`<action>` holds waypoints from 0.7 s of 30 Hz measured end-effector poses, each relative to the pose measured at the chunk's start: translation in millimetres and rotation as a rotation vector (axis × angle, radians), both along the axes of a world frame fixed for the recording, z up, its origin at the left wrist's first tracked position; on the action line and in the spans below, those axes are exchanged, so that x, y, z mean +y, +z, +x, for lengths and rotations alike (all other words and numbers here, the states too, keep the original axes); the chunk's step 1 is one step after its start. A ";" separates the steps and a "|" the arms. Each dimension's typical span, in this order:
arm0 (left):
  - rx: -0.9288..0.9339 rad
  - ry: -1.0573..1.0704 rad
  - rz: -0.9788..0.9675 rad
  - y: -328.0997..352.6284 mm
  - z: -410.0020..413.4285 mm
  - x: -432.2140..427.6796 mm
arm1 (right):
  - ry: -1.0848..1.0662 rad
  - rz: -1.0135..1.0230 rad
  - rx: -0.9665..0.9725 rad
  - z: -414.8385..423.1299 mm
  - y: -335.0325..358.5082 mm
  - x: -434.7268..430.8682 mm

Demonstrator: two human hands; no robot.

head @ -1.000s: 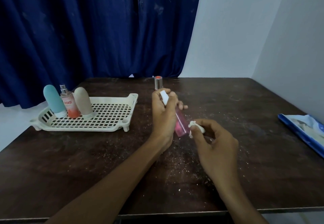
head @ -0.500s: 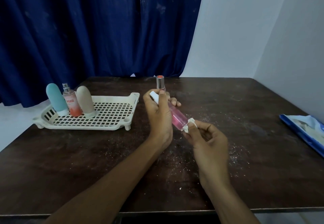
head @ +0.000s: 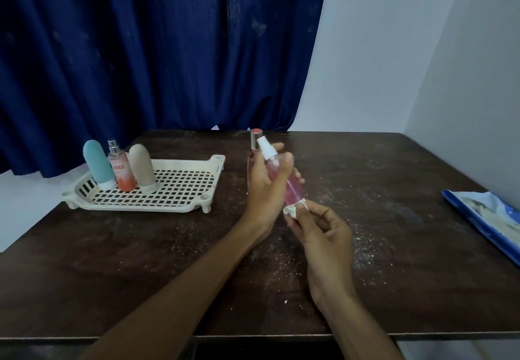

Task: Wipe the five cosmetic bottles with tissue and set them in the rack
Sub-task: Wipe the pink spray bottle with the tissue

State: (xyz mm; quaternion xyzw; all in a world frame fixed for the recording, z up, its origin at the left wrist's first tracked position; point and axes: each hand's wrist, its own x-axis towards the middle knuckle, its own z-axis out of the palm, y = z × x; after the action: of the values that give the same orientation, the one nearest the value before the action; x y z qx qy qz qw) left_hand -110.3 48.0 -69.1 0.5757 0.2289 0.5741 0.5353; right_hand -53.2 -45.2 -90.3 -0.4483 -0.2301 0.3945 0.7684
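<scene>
Head view: you are holding the pink spray bottle tilted above the table, exposing its base. Your left hand is curling its fingers round the upper body to steady it; your right hand is pinching the tissue against that base, wiping. Three bottles are standing at the left end of the rack, leaving room; a red-capped bottle is waiting behind your left hand
</scene>
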 end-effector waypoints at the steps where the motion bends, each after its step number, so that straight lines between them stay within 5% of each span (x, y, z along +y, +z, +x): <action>1: 0.087 -0.028 0.033 0.4 -0.4 -3.8 | -0.007 0.004 -0.012 0.0 0.3 -0.4; 10: 0.321 -0.072 0.096 7.9 -34.8 -19.3 | -0.097 0.007 -0.241 -0.7 -5.4 0.1; 14: 0.351 0.224 0.121 18.4 -69.8 -20.6 | -0.146 0.026 -0.554 -5.6 -9.9 -0.5; 21: 0.467 0.751 0.248 17.3 -133.3 7.0 | -0.110 -0.041 -0.668 -5.7 -16.7 1.7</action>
State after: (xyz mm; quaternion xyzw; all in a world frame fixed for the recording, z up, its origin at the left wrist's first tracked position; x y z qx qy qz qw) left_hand -243.6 55.0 -51.7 0.6266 0.4659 0.6061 0.1515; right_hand -58.9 -43.5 -107.0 -0.5798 -0.4365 0.1884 0.6617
